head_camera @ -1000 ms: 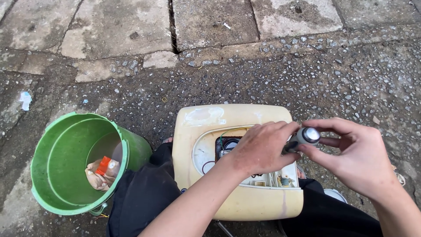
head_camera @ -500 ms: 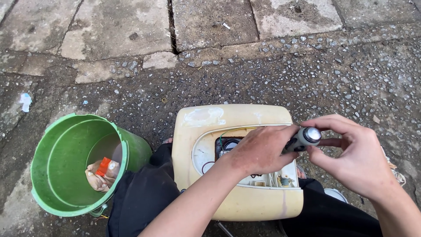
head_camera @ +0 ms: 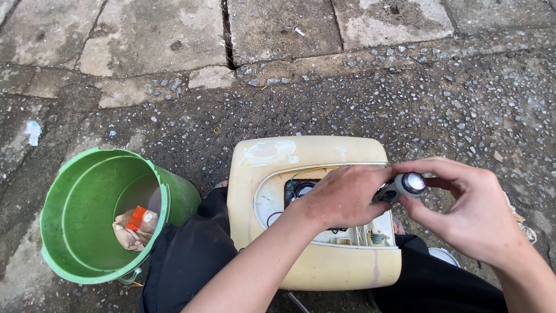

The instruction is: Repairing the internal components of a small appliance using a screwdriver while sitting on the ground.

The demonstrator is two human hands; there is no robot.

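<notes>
A cream plastic appliance housing [head_camera: 301, 153] lies across my lap, its opened recess showing wires and small parts [head_camera: 370, 236]. My left hand [head_camera: 341, 197] rests over that recess, fingers curled around the front end of a small dark tool with a round silver cap [head_camera: 408, 185]. My right hand [head_camera: 475, 214] comes in from the right and pinches the capped end between thumb and fingers. The tool's tip is hidden under my left hand.
A green plastic bucket [head_camera: 69, 232] stands at my left knee with crumpled wrappers and an orange scrap [head_camera: 134, 226] inside. The ground is rough gravelly asphalt, with cracked concrete slabs [head_camera: 278, 29] farther ahead. A white round object [head_camera: 445, 255] peeks out by my right leg.
My right hand's fingers have shifted around the tool's capped end, and the tool sits slightly lower and more level. My left hand and the housing have stayed in place.
</notes>
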